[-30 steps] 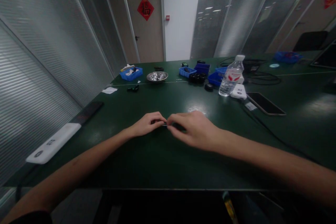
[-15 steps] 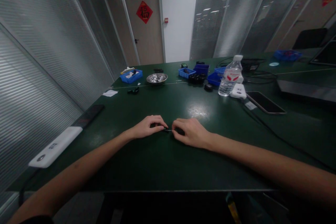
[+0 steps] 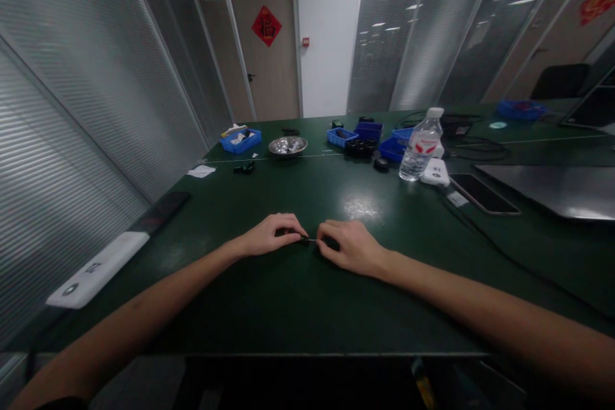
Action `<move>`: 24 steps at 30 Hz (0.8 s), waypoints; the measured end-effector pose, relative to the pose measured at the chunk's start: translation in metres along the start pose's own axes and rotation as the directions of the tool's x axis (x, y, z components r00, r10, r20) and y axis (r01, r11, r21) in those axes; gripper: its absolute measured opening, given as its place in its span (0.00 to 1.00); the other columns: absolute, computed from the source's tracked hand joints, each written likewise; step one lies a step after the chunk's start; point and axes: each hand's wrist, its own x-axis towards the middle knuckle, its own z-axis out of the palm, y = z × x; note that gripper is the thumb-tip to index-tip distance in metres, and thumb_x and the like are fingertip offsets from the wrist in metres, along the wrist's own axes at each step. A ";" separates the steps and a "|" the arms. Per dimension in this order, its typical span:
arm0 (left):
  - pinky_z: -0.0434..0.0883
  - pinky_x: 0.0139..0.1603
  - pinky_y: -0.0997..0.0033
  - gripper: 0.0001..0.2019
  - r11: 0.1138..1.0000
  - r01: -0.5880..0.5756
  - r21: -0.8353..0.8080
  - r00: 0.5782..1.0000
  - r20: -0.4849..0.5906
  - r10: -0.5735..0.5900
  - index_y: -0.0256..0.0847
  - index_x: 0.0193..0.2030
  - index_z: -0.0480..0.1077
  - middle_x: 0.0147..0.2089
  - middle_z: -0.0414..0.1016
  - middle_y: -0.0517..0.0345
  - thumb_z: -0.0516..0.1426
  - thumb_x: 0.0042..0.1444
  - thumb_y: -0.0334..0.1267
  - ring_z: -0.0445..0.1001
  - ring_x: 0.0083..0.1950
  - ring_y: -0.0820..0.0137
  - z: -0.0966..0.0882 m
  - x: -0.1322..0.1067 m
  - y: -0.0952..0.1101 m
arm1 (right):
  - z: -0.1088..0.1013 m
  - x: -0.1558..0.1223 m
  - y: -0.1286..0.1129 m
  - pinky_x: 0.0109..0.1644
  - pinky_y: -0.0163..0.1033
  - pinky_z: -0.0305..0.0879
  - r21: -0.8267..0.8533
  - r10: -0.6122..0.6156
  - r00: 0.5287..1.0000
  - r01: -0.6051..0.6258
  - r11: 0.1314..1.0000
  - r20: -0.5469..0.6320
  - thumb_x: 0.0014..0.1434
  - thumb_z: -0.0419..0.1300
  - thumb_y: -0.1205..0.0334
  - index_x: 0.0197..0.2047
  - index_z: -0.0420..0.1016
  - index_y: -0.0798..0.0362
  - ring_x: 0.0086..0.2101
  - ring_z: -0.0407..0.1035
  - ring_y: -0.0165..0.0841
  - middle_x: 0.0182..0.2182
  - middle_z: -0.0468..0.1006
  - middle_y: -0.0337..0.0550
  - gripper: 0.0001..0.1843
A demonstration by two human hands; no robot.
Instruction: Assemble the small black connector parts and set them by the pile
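Over the middle of the green table (image 3: 240,314), my left hand (image 3: 270,234) is closed in a pinch on a small dark piece (image 3: 304,239), mostly covered by the fingertips. Facing it from the right, my right hand (image 3: 353,247) has thumb and fingers closed on a thin metal rod (image 3: 312,240). The rod bridges the short gap between both hands and meets the dark piece. What sits at the rod's other end is hidden in my right hand.
Farther back are a metal bowl (image 3: 287,147), blue trays (image 3: 241,142) and a black part (image 3: 245,168). To the right stand a water bottle (image 3: 421,147), a phone (image 3: 485,193) and a laptop (image 3: 557,186). A white power strip (image 3: 98,269) lies left.
The view has shifted slightly, so more of the laptop shows. Both hands keep the same pinch and nearly the same place.
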 end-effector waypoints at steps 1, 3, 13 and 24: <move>0.65 0.56 0.63 0.14 1.000 -0.002 0.002 1.000 0.002 0.002 0.44 0.53 0.77 0.50 0.75 0.53 0.55 0.70 0.44 0.73 0.52 0.64 0.000 0.000 0.000 | 0.000 0.000 0.000 0.37 0.36 0.58 -0.002 0.003 1.000 -0.003 1.000 -0.003 0.67 0.57 0.59 0.43 0.75 0.51 0.31 0.68 0.30 0.37 0.78 0.41 0.07; 0.65 0.56 0.63 0.13 1.000 -0.006 0.005 1.000 0.007 0.006 0.44 0.54 0.77 0.50 0.76 0.53 0.55 0.70 0.44 0.73 0.52 0.64 0.000 0.000 -0.001 | -0.001 0.000 -0.001 0.36 0.35 0.58 0.006 0.003 1.000 -0.003 1.000 0.004 0.68 0.56 0.59 0.43 0.74 0.51 0.31 0.68 0.30 0.37 0.77 0.41 0.08; 0.64 0.56 0.63 0.13 1.000 -0.025 -0.008 0.999 0.022 0.025 0.46 0.54 0.79 0.51 0.78 0.54 0.57 0.69 0.44 0.74 0.51 0.65 0.000 0.004 0.000 | 0.000 0.001 -0.003 0.35 0.35 0.58 -0.018 -0.023 0.999 0.024 1.000 0.035 0.70 0.53 0.58 0.47 0.72 0.51 0.31 0.67 0.29 0.39 0.77 0.41 0.09; 0.66 0.54 0.64 0.13 0.998 -0.035 -0.044 0.999 0.000 0.035 0.47 0.55 0.79 0.49 0.80 0.54 0.58 0.69 0.43 0.76 0.50 0.66 0.003 0.004 0.000 | 0.003 0.001 -0.002 0.33 0.36 0.56 -0.040 -0.038 0.999 0.039 0.998 0.010 0.72 0.52 0.57 0.48 0.71 0.51 0.30 0.67 0.28 0.40 0.76 0.41 0.10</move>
